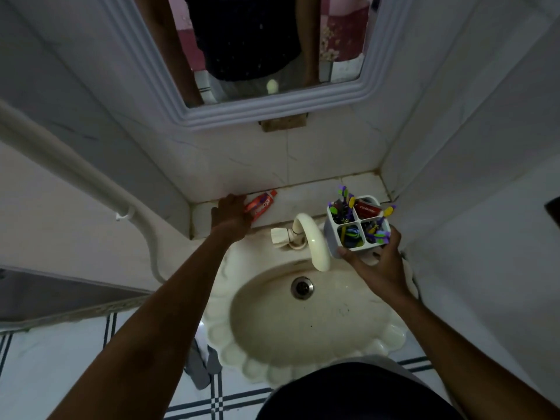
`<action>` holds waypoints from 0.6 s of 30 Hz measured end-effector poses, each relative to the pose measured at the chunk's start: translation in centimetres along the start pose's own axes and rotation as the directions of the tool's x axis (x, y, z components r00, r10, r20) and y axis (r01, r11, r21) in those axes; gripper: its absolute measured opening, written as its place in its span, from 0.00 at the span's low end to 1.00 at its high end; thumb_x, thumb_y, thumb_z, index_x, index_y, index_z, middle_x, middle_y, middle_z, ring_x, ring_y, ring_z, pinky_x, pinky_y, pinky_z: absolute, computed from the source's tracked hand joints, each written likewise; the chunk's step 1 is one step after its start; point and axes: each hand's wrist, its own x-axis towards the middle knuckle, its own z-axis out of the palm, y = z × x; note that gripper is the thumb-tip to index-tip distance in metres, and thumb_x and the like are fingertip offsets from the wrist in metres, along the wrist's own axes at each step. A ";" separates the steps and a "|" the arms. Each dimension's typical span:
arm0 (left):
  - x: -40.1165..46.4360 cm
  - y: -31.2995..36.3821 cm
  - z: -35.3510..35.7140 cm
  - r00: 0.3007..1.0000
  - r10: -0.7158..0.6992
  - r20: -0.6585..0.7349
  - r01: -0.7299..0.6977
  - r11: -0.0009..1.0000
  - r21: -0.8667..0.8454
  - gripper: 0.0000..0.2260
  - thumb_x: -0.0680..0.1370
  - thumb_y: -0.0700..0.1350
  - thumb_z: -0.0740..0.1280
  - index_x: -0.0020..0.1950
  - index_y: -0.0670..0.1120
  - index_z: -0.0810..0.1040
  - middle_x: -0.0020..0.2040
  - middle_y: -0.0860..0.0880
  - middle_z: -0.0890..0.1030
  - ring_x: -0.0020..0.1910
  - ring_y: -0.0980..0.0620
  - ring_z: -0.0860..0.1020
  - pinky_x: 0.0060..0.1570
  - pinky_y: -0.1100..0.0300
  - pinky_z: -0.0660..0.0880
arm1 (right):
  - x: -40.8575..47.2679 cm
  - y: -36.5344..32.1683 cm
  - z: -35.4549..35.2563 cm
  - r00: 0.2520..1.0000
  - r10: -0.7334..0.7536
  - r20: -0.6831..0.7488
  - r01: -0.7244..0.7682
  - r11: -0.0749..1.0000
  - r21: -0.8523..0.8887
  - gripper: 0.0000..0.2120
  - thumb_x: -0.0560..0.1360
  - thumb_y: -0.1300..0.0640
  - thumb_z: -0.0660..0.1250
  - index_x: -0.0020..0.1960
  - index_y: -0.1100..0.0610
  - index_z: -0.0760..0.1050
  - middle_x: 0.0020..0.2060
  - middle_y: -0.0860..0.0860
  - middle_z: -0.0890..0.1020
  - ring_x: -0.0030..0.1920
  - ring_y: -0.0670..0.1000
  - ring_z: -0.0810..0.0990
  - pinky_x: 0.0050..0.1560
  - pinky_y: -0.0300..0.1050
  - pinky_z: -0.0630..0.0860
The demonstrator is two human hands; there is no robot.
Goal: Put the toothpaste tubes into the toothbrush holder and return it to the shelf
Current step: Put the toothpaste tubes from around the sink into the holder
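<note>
A red toothpaste tube (pixel 262 203) lies on the tiled shelf (pixel 306 197) behind the sink, cap pointing right. My left hand (pixel 230 215) rests over its left end, fingers on the tube; whether it is gripped or only touched I cannot tell. My right hand (pixel 377 259) holds a white four-compartment toothbrush holder (pixel 333 237) above the sink's right side. Several purple and green toothbrushes stand in it. A second red toothpaste tube (pixel 368 210) sits in its back right compartment.
A cream tap (pixel 312 237) arches over the scalloped cream sink (pixel 306 322) between my hands. A framed mirror (pixel 251 56) hangs above the shelf. White tiled walls close in on both sides, and a white pipe (pixel 75 168) runs along the left wall.
</note>
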 end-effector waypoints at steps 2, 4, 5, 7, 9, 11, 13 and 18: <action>0.5 0.3 0.1 0.998 -0.002 0.056 0.000 0.999 0.039 0.25 0.81 0.55 0.72 0.77 0.51 0.75 0.72 0.43 0.73 0.73 0.40 0.70 0.71 0.43 0.69 | 0.0 0.0 0.0 1.000 0.000 -0.007 0.000 1.000 -0.001 0.56 0.65 0.37 0.88 0.82 0.39 0.57 0.73 0.42 0.75 0.73 0.51 0.79 0.76 0.57 0.79; 0.6 0.5 0.1 0.998 -0.006 0.064 0.006 1.000 0.012 0.22 0.78 0.55 0.75 0.70 0.51 0.78 0.67 0.44 0.75 0.70 0.41 0.72 0.69 0.43 0.73 | 0.1 0.1 0.1 1.000 0.001 -0.008 -0.001 1.000 -0.002 0.56 0.65 0.36 0.88 0.81 0.38 0.57 0.74 0.43 0.75 0.73 0.52 0.79 0.76 0.58 0.79; 0.4 0.9 0.0 0.998 0.007 0.060 -0.005 1.000 -0.021 0.21 0.77 0.55 0.76 0.68 0.51 0.79 0.65 0.45 0.76 0.68 0.41 0.74 0.66 0.42 0.75 | 0.0 0.2 -0.2 1.000 0.000 -0.012 0.000 1.000 0.000 0.56 0.65 0.36 0.88 0.81 0.38 0.57 0.74 0.43 0.76 0.73 0.51 0.79 0.77 0.59 0.79; -0.2 1.5 -0.1 0.999 0.034 0.030 -0.030 0.992 -0.124 0.17 0.78 0.54 0.74 0.64 0.52 0.77 0.61 0.46 0.79 0.60 0.41 0.79 0.58 0.44 0.81 | -0.1 0.2 -0.4 1.000 -0.002 -0.013 0.002 1.000 -0.002 0.56 0.66 0.38 0.88 0.82 0.40 0.57 0.75 0.44 0.76 0.74 0.51 0.79 0.77 0.58 0.78; -0.7 2.0 -0.6 0.998 0.059 0.014 -0.055 0.983 -0.177 0.13 0.82 0.54 0.69 0.65 0.54 0.74 0.56 0.47 0.83 0.49 0.42 0.84 0.50 0.45 0.83 | 0.1 0.1 -0.2 1.000 -0.004 -0.007 0.004 1.000 0.000 0.56 0.66 0.38 0.89 0.82 0.40 0.57 0.75 0.44 0.76 0.74 0.50 0.79 0.78 0.58 0.78; -2.3 4.3 -1.3 0.996 0.094 0.007 -0.089 0.958 -0.274 0.12 0.84 0.56 0.64 0.67 0.57 0.71 0.51 0.48 0.86 0.38 0.45 0.86 0.42 0.48 0.84 | -0.4 0.5 -1.7 1.000 -0.009 -0.015 0.009 1.000 0.007 0.56 0.66 0.37 0.88 0.82 0.39 0.57 0.76 0.45 0.76 0.74 0.51 0.79 0.78 0.58 0.78; -3.2 5.5 -2.4 0.995 0.089 0.042 -0.056 0.861 -0.505 0.09 0.86 0.55 0.62 0.67 0.58 0.71 0.50 0.46 0.86 0.32 0.46 0.87 0.32 0.52 0.82 | -0.2 0.5 -1.5 1.000 0.002 -0.005 -0.002 1.000 0.006 0.56 0.65 0.35 0.88 0.81 0.38 0.57 0.76 0.45 0.76 0.74 0.51 0.79 0.78 0.58 0.78; -5.0 7.1 -6.5 0.980 0.137 0.143 0.039 0.575 -0.817 0.18 0.84 0.48 0.72 0.73 0.50 0.75 0.62 0.43 0.84 0.45 0.43 0.89 0.40 0.50 0.85 | -0.2 -0.2 0.1 1.000 0.011 0.025 -0.011 1.000 -0.005 0.57 0.63 0.28 0.87 0.79 0.37 0.57 0.74 0.44 0.76 0.74 0.51 0.78 0.75 0.56 0.79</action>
